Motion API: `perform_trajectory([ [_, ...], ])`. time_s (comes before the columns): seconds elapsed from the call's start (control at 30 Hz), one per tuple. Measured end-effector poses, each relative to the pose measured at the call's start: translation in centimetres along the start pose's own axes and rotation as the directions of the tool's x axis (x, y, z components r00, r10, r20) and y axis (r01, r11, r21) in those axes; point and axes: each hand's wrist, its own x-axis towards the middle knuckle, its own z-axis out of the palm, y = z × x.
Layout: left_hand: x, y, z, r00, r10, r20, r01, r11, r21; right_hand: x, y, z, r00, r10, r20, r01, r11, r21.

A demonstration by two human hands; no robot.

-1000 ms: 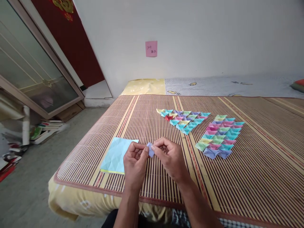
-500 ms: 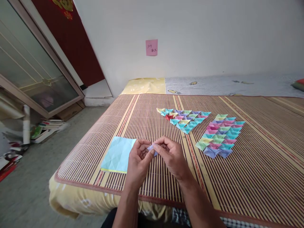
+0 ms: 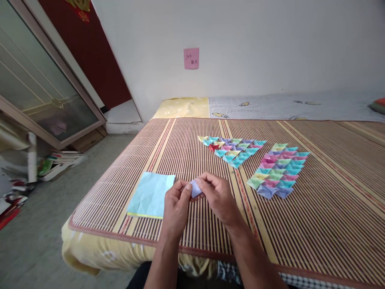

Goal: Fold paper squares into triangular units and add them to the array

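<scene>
A small folded piece of lavender paper point(image 3: 196, 188) is held over the mat between both hands. My left hand point(image 3: 177, 200) pinches its left side, thumb in front. My right hand point(image 3: 217, 196) grips the right side between thumb and fingers, so part of the paper is hidden. Left of my hands lies a stack of light blue paper sheets point(image 3: 150, 194), creased on top, with a yellow edge showing below. To the right are rows of small folded paper boats point(image 3: 275, 170) in several colours. Another group of paper boats point(image 3: 233, 150) sits farther back in a triangle.
A striped bamboo mat point(image 3: 102, 200) covers the bed, with a yellow sheet point(image 3: 114, 255) hanging at its front edge. A pink sticky note point(image 3: 191, 58) is on the wall. Books point(image 3: 58, 162) lie on the floor at left, near a glass-panelled door point(image 3: 45, 80).
The lavender paper has turned between my fingers and shows a wider flat face. My left thumb has shifted to its left edge. The paper groups on the mat stay put.
</scene>
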Motion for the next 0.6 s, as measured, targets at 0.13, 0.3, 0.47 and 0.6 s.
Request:
perform_trajectory([
  [0.13, 0.1, -0.4, -0.2, 0.999, -0.001, -0.044, 0.0, 0.999, -0.037, 0.1, -0.4, -0.5, 0.993, 0.017, 0.117, -0.011, 0.999, -0.049],
  [0.3, 0.3, -0.3, -0.2, 0.998, -0.058, -0.012, 0.055, 0.983, -0.175, 0.1, -0.4, -0.5, 0.992, -0.017, 0.128, 0.032, 0.993, -0.117],
  [0.47, 0.3, -0.2, -0.7, 0.998, -0.053, 0.042, 0.059, 0.986, -0.154, 0.1, -0.5, -0.3, 0.992, 0.027, 0.122, -0.025, 1.0, -0.015],
  [0.6, 0.5, -0.1, -1.4, 0.998, -0.053, 0.034, 0.054, 0.998, -0.025, 0.3, -0.9, -0.4, 0.99, -0.013, 0.138, 0.031, 0.991, -0.128],
])
